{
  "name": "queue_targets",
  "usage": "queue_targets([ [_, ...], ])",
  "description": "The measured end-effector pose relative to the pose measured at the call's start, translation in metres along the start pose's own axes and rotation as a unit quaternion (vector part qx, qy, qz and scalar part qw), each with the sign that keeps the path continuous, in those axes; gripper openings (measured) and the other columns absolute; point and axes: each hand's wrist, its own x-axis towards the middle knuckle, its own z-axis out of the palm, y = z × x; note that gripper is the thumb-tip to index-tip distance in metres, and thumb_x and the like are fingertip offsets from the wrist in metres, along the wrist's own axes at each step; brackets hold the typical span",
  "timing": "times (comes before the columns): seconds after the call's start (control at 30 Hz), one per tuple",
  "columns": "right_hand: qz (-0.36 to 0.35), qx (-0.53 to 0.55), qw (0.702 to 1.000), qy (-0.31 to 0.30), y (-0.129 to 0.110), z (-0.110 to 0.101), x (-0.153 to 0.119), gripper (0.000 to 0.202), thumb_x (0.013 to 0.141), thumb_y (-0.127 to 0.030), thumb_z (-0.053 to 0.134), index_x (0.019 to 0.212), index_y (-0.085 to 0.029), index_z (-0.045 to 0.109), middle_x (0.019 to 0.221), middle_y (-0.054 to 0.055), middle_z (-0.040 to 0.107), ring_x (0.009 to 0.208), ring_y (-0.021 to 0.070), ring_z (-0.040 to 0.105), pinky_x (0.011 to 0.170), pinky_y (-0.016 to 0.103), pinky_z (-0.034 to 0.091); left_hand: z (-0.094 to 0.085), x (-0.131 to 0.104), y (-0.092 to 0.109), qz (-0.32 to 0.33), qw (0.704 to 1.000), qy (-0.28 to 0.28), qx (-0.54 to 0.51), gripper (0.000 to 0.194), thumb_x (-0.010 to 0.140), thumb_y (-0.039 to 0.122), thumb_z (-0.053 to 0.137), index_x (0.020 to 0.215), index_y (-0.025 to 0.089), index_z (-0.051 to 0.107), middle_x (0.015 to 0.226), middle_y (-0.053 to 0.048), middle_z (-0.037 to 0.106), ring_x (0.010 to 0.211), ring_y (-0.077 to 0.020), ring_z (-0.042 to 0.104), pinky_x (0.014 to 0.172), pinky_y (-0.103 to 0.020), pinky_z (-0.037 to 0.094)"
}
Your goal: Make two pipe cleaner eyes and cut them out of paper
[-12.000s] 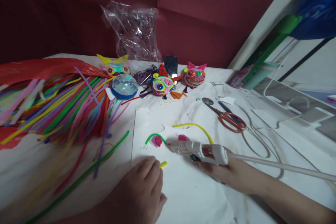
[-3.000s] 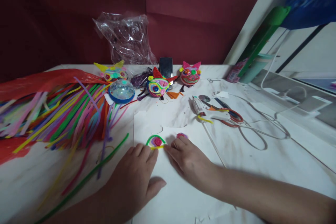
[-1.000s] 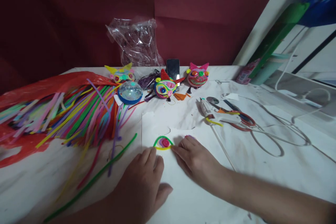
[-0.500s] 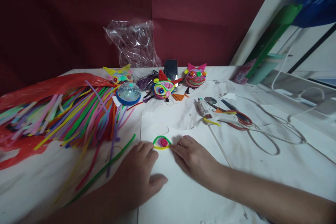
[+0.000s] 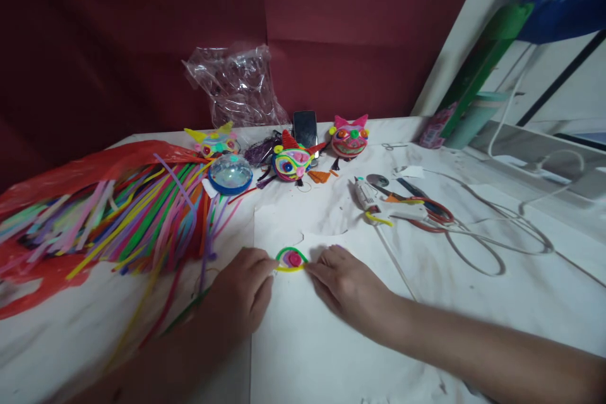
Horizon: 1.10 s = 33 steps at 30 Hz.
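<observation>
An eye shape made of pipe cleaners (image 5: 286, 261), green on top, yellow below, with a pink coil inside, lies on a white sheet (image 5: 303, 341). My left hand (image 5: 241, 287) is closed, its fingertips gripping the left corner of the eye. At the right corner, my right hand (image 5: 348, 281) pinches the other end, fingers curled. A green pipe cleaner (image 5: 184, 312) runs partly hidden beneath my left hand and forearm. Farther back sit three colourful animal heads, one yellow-eared (image 5: 215, 142), one red-horned (image 5: 291, 161) and one pink-eared (image 5: 349, 137).
Many loose pipe cleaners (image 5: 137, 221) spill from a red plastic bag (image 5: 108, 161) on the left. A clear dome with a blue rim (image 5: 231, 175) stands beside them. To the right lie a glue gun (image 5: 367, 192), scissors (image 5: 438, 211) and looping cables (image 5: 502, 252). A phone (image 5: 305, 128) leans behind.
My left thumb has drawn in toward the fingers, and that hand now covers more of the green pipe cleaner. My right hand stays at the right corner. The view has shifted slightly.
</observation>
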Motion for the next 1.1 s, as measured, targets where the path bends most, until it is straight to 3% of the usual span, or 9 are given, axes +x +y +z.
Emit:
queue_targets([
  [0.13,0.004,0.01,1.0,-0.002,0.0,-0.002,0.0,0.017,0.087,-0.011,0.051,0.093,-0.014,0.067,0.081,0.009,0.057,0.077,0.021,0.052,0.071,0.034,0.048,-0.001,0.001,0.011,0.072,0.995,-0.068,0.01,0.026,0.089,0.013,0.042,0.11,0.018,0.056,0.103,-0.009,0.061,0.096,-0.022,0.055,0.086,-0.038,0.045],
  [0.33,0.032,0.119,0.992,0.041,0.006,-0.009,-0.004,0.022,0.091,-0.011,0.044,0.093,-0.014,0.065,0.08,0.008,0.059,0.077,0.0184,0.056,0.07,0.03,0.049,-0.002,0.003,0.014,0.049,0.994,-0.09,0.036,0.02,0.085,0.016,0.051,0.103,0.018,0.059,0.096,-0.007,0.061,0.09,-0.0232,0.054,0.084,-0.039,0.044],
  [0.47,0.018,0.089,0.995,0.027,0.007,-0.008,-0.004,0.02,0.089,-0.01,0.046,0.089,-0.014,0.066,0.08,0.008,0.058,0.078,0.0194,0.054,0.069,0.03,0.048,0.0,0.001,0.013,0.049,0.994,-0.086,0.041,0.017,0.085,0.016,0.051,0.099,0.018,0.06,0.091,-0.007,0.06,0.087,-0.0227,0.054,0.078,-0.038,0.044],
  [0.7,-0.021,-0.069,0.997,0.004,0.004,0.001,0.0,0.017,0.089,-0.01,0.05,0.094,-0.013,0.067,0.077,0.008,0.056,0.072,0.0198,0.048,0.066,0.032,0.044,-0.001,0.0,0.016,0.049,0.992,-0.096,0.069,0.007,0.085,0.017,0.052,0.083,0.017,0.059,0.081,-0.005,0.057,0.079,-0.0223,0.052,0.07,-0.037,0.043],
  [0.83,-0.063,-0.15,0.987,-0.007,0.001,0.001,-0.001,0.018,0.086,-0.006,0.05,0.092,-0.009,0.066,0.081,0.011,0.058,0.073,0.0222,0.048,0.07,0.039,0.043,-0.001,0.001,0.018,0.063,0.988,-0.101,0.093,0.012,0.085,0.016,0.051,0.074,0.017,0.056,0.076,-0.004,0.056,0.074,-0.0213,0.051,0.066,-0.035,0.041],
  [1.1,-0.014,-0.026,1.0,0.01,0.007,-0.006,-0.003,0.02,0.09,-0.012,0.047,0.09,-0.01,0.066,0.075,0.007,0.055,0.072,0.0182,0.048,0.068,0.029,0.043,0.006,-0.003,0.009,0.074,0.991,-0.054,0.097,0.017,0.09,0.018,0.045,0.076,0.018,0.055,0.075,-0.004,0.055,0.074,-0.0198,0.052,0.066,-0.033,0.04],
])
